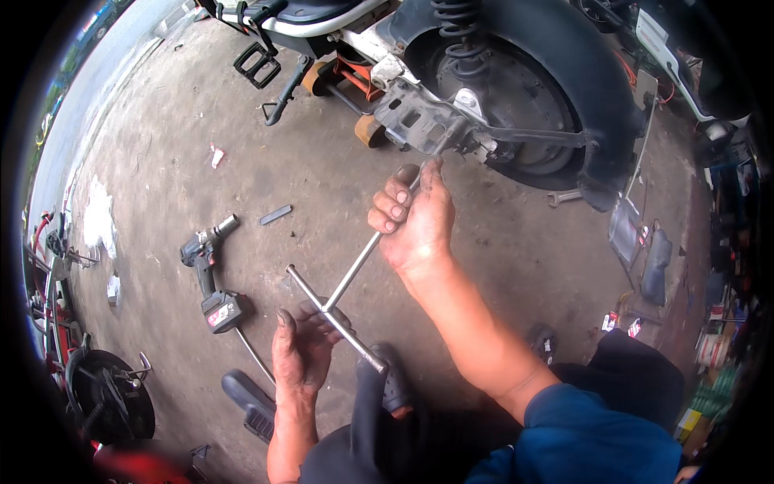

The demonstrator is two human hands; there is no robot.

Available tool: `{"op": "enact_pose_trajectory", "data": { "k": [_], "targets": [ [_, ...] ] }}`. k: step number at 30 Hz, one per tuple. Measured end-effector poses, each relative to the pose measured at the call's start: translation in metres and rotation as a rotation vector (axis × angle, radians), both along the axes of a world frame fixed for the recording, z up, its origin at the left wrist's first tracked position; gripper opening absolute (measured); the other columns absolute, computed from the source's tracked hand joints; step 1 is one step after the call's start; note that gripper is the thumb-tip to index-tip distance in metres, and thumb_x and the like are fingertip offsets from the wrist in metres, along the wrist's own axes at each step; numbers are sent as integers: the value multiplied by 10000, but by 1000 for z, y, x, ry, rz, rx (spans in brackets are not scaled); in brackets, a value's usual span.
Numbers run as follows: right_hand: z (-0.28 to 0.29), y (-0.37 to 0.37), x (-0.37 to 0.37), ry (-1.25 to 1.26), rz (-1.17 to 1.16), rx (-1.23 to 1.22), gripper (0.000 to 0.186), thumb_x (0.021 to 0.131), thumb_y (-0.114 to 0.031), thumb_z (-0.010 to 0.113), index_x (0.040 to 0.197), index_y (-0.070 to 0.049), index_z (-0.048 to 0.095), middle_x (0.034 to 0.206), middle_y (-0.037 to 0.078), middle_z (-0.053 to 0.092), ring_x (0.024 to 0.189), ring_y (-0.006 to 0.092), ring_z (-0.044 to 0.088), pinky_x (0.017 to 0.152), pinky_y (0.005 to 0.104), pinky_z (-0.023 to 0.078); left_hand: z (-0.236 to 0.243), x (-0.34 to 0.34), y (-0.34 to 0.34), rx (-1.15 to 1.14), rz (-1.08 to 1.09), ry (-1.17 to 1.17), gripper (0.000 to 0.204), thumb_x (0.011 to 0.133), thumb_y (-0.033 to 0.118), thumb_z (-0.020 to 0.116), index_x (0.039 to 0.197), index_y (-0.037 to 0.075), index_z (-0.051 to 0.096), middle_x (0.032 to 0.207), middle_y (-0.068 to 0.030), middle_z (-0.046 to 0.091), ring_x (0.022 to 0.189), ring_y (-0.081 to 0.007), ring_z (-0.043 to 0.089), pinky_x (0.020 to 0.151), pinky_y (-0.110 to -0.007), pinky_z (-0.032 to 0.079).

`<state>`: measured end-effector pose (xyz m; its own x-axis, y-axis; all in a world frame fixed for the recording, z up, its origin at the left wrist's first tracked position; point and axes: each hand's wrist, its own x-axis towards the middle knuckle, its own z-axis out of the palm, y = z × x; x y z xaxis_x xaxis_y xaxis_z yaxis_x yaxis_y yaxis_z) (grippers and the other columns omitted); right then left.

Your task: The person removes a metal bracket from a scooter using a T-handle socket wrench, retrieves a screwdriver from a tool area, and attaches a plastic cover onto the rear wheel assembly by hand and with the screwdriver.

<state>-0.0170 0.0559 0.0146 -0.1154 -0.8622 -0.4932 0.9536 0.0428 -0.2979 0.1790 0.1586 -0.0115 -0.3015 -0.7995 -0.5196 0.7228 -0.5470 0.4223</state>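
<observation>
- Evidently, a T-handle wrench (352,272) occupies frame centre, its far end beside the bracket (427,121), upper centre; engagement hidden.
- Right hand (419,211) grips its shaft; left hand (305,353) spreads loosely behind the crossbar (355,339), contact uncertain.
- Judged step: turning; next calls for steady shaft, crossbar swing.
- Crossbar's lower end nears the shoe (395,391); open floor (262,260) leftward, toward the impact wrench (205,274).

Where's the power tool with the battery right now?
In the head view, the power tool lies on the ground, left of centre: up and left of the left hand, nearest the small grey bar.
</observation>
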Motion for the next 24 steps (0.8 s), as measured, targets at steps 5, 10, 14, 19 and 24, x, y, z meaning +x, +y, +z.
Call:
{"op": "enact_pose_trajectory", "data": {
  "k": [5,10,14,19,24],
  "targets": [
    [5,-3,12,46,-66,21,382,979,-448,318,831,-126,460,574,-28,349,490,100,336,452,233,280,-5,-15,-23,-726,-256,-927,348,788,83,611,1108,-31,530,919,-154,603,863,-258,592,834,-436,451],
    [2,-8,11,41,-80,60,372,987,-421,306,830,-119,457,573,-27,346,492,97,335,452,233,280,8,-20,-26,-965,53,-1606,316,691,-81,617,988,2,543,875,-122,606,838,-306,576,885,-371,406],
    [2,0,6,13,-18,-16,378,980,-444,315,802,-132,431,569,-35,343,482,86,322,438,229,268,0,-6,5,16,-86,120,286,815,195,604,1004,-15,559,883,-141,607,833,-260,557,824,-373,415],
    [-4,-1,5,-38,-31,-97,368,982,-429,327,832,-118,457,580,-26,355,487,95,328,440,239,269,13,-33,-17,-449,-149,-637,257,787,83,585,1021,-23,567,879,-152,619,851,-316,570,843,-444,417],
    [7,-3,15,-7,-43,46,357,977,-433,342,829,-127,453,585,-21,353,496,106,332,464,252,291,8,-14,-37,-1295,-72,-1745,552,668,-48,599,1204,17,487,1132,-164,521,1063,-313,507,947,-435,377]
  ]
}}
